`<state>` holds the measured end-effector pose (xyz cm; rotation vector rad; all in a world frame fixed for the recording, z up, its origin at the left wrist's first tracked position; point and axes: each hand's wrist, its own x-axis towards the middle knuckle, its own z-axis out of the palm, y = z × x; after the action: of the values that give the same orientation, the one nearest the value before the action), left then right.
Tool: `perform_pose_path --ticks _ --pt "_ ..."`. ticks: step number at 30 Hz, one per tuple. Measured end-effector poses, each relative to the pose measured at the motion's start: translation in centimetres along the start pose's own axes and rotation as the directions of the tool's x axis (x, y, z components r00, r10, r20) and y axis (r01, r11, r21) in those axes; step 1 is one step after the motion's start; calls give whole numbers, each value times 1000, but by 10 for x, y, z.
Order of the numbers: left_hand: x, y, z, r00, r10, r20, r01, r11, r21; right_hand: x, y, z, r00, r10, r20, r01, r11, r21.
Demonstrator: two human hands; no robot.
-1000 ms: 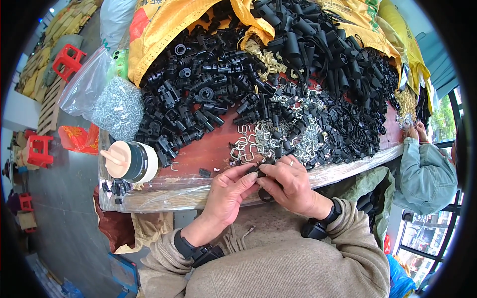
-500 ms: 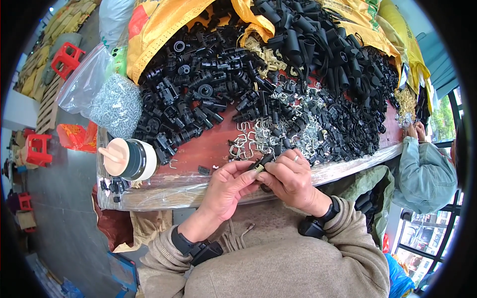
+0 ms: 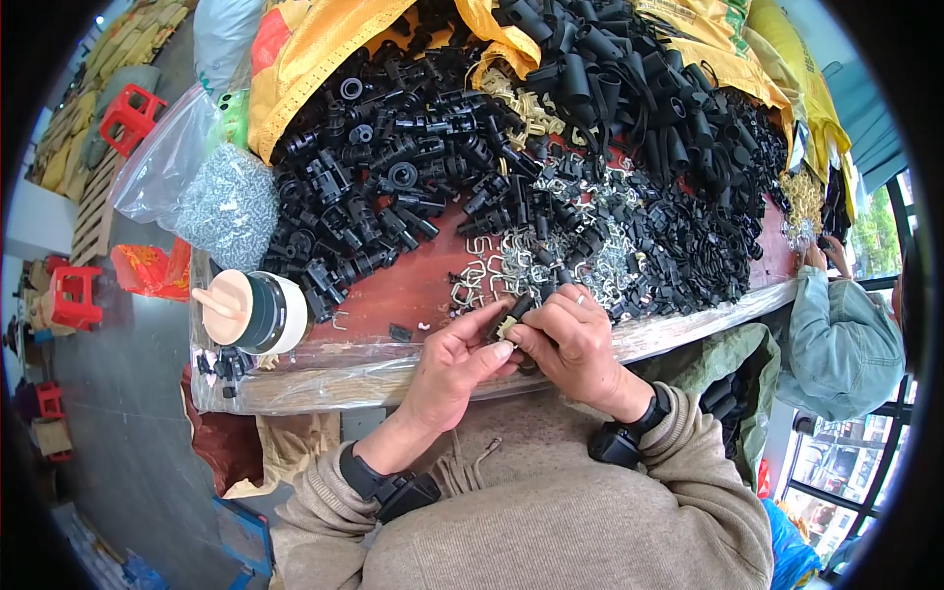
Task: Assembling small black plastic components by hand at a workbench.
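My left hand point(image 3: 454, 359) is closed round a small black plastic part point(image 3: 518, 311) with a cream-coloured clip point(image 3: 505, 325) on it. My right hand point(image 3: 572, 346) pinches the same part from the other side, its thumb close to the clip. The fingers hide much of the piece. Both hands are just above the table's near edge. Beyond them lie bent metal hooks point(image 3: 482, 267) and a heap of small black pieces point(image 3: 678, 246). Larger black plastic fittings point(image 3: 393, 177) are piled at the left, and black tubes point(image 3: 600, 79) at the back.
On the red table point(image 3: 379, 313) stands a white and dark green cup point(image 3: 261, 313) with a pink lid, beside a clear bag of screws point(image 3: 228, 208). Yellow sacks point(image 3: 305, 64) lie behind the piles. A co-worker's sleeve point(image 3: 836, 339) is at the right. Red stools point(image 3: 133, 120) stand on the floor.
The black part has turned in my fingers, so more of the cream clip shows. Both hands have shifted slightly and stay together. The co-worker's hands have moved a little.
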<state>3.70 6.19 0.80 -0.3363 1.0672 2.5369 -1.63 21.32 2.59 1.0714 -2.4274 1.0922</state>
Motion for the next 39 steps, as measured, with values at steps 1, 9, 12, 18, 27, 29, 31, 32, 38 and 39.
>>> perform_pose_path --ticks 1,9,12,18,27,29,31,32,38,39 --pt "0 0 0 1000 23 15 -24 999 37 0 0 0 1000 8 3 -8 1000 10" --pt "1 -2 -4 998 62 11 -63 989 136 -4 3 0 1000 -19 -2 19 997 71" --pt "0 0 -7 998 56 22 -58 991 124 -11 8 -2 999 -52 -5 52 996 73" --pt "-1 2 -13 999 17 44 -24 988 154 -26 14 -9 992 -89 94 92 995 -28" --pt "-5 7 -16 1000 -8 -20 9 997 78 -17 18 -32 879 -66 473 118 990 -80" --pt "-8 11 -16 999 -37 -8 38 992 124 -16 23 -40 903 -13 429 38 998 -51" --pt "-10 14 -15 998 -59 -2 58 988 145 -13 20 -45 912 22 409 -8 999 -36" --pt "-10 14 -15 996 -82 18 78 985 152 -10 15 -47 896 57 439 -89 995 52" --pt "-14 22 -13 988 -146 58 132 972 194 1 1 -44 810 121 574 -287 935 208" --pt "-15 21 -12 987 -150 56 137 972 190 1 1 -44 807 124 577 -292 934 208"
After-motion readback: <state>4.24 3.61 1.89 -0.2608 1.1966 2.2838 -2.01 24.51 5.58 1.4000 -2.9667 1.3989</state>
